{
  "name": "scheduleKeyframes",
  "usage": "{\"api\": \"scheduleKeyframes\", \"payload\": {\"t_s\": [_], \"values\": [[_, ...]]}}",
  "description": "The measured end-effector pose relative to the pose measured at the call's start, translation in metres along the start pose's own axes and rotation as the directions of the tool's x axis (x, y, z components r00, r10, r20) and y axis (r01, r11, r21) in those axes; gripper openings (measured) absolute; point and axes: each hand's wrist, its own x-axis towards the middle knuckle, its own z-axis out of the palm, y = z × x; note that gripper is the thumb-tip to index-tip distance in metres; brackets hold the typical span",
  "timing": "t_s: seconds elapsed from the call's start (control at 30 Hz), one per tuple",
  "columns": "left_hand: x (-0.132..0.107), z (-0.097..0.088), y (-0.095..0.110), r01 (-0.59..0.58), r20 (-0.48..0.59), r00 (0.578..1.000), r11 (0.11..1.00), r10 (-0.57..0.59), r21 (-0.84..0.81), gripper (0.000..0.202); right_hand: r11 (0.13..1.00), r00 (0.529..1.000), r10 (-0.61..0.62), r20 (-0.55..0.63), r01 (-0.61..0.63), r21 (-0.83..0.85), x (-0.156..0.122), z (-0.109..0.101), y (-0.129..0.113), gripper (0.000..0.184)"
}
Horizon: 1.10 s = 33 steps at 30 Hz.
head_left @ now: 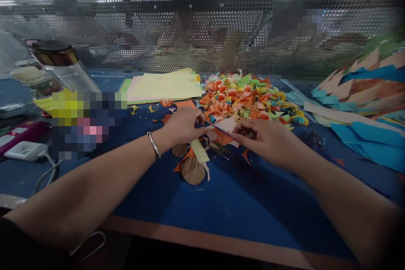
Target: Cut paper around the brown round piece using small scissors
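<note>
A small piece of pale pink paper [227,125] is stretched between my two hands above the table. My right hand [261,136] pinches its right side between thumb and fingers. At the left end, the curled fingers of my left hand [183,125] are closed on the paper's edge; their tips partly hide the contact. Below the hands lie orange paper scraps, a pale yellow-green strip [199,151] and dark scissors [223,150], blurred and partly in shadow. Two round cardboard discs, one larger [193,171] and one smaller [179,150], rest nearer to me.
Behind my hands is a heap of folded colored paper pieces [243,95], beside a stack of paper sheets [164,86]. Blue and peach paper pieces [370,139] lie at right. A clear bottle [71,76] and white charger [25,151] stand left. A perforated metal screen [202,38] closes the back.
</note>
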Motion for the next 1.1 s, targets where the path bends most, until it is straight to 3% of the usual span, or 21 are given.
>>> {"api": "scheduleKeyframes", "payload": {"t_s": [0.17,0.4,0.6,0.77,0.93,1.1], "values": [[0.004,0.006,-0.001,-0.013,0.012,1.0,1.0,0.013,-0.008,0.01,0.998,1.0,0.014,0.016,-0.013,-0.058,0.001,0.0,0.007,0.021],[0.004,0.009,0.009,0.05,-0.004,0.999,0.995,-0.05,0.083,0.022,0.994,0.997,-0.062,0.043,0.066,-0.087,-0.001,-0.001,0.005,0.023],[0.004,0.012,0.015,0.087,0.052,0.995,0.986,-0.08,-0.142,0.014,0.982,1.0,-0.02,-0.024,0.015,-0.187,0.0,-0.003,0.003,0.018],[0.006,0.007,0.006,0.04,-0.173,0.982,0.984,-0.07,-0.172,0.013,0.975,1.0,-0.016,-0.003,0.015,-0.22,0.002,-0.004,0.006,0.018],[0.008,-0.001,-0.007,0.013,-0.393,0.914,0.976,-0.099,-0.216,0.017,0.982,1.0,0.011,-0.008,-0.012,-0.187,0.003,-0.004,0.006,0.018],[0.007,-0.002,-0.004,-0.141,-0.542,0.836,0.921,-0.086,-0.364,0.018,0.99,0.999,-0.012,-0.048,0.005,-0.14,0.003,-0.002,0.005,0.019]]}}
